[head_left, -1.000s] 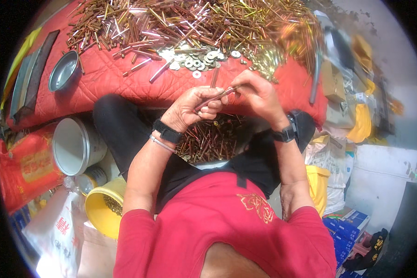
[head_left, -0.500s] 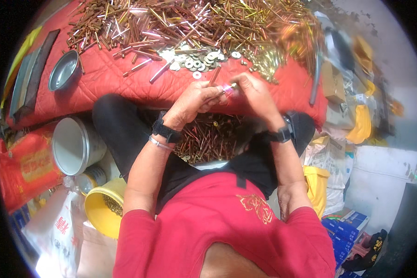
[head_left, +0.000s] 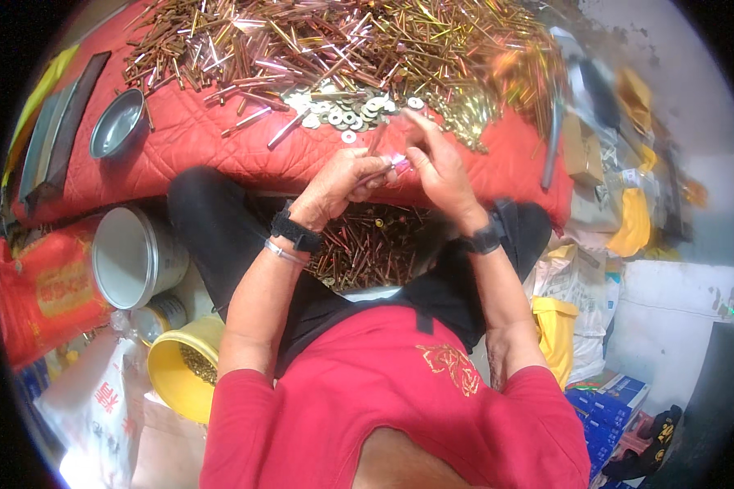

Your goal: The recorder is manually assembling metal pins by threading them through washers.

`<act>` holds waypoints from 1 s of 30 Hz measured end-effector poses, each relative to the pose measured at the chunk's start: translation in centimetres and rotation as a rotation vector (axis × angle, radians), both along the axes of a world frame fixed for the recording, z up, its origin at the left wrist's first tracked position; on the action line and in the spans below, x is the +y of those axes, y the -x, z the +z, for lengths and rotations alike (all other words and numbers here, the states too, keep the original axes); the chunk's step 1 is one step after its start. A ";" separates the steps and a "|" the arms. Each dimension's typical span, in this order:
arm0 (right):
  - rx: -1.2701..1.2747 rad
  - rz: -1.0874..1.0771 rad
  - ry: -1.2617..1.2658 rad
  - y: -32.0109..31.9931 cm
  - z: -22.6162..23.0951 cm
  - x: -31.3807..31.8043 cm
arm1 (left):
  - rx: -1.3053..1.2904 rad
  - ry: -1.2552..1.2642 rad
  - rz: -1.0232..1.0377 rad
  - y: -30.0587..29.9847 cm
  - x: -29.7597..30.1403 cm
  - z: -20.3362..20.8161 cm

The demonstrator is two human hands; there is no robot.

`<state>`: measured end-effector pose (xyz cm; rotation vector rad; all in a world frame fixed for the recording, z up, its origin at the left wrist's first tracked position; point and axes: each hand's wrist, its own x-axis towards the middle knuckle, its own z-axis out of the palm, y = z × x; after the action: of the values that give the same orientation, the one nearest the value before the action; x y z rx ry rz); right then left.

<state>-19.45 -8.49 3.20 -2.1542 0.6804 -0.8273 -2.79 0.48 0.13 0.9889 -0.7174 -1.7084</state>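
Observation:
My left hand is closed around thin metal rods. A brownish metal rod sticks up between its fingers, and a shiny pinkish tip shows at its fingertips. Beside that tip is my right hand, its thumb at the tip and its index finger stretched out beyond it. Whether a small part sits on the tip is too fine to tell. Just past the hands, flat round washers lie in a heap. To their right is a pile of small gold-coloured metal parts.
A large pile of coppery rods covers the back of the red quilted cloth. A metal bowl stands at left. More rods lie between my legs. A white bucket and a yellow bucket are at lower left.
My right hand has shifted slightly down, and its index finger has gone from curled by the tip to stretched out. My left hand still holds the rods in nearly the same place.

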 end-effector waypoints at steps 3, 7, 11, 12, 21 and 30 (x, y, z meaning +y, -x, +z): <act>0.097 -0.021 -0.076 0.1 0.5 0.1 | 0.032 0.001 -0.013 0.3 0.2 0.1; -0.048 0.033 0.109 -0.3 -0.4 0.3 | 0.038 0.024 0.016 0.1 -0.1 -0.4; 0.149 -0.043 -0.277 0.0 0.7 0.7 | 0.047 0.008 -0.015 0.2 0.2 -0.5; 0.097 -0.028 -0.132 0.1 0.4 0.5 | 0.034 0.008 -0.014 0.1 0.2 -0.4; 0.066 -0.077 0.058 0.1 -0.2 0.6 | -0.039 -0.002 -0.010 0.1 0.0 -0.3; 0.073 0.065 -0.005 0.4 0.3 0.8 | 0.028 -0.013 -0.025 -0.1 0.0 -0.6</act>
<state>-19.90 -7.72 3.51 -2.1986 0.6453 -0.7152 -2.64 0.47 -0.49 0.9671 -0.7037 -1.7470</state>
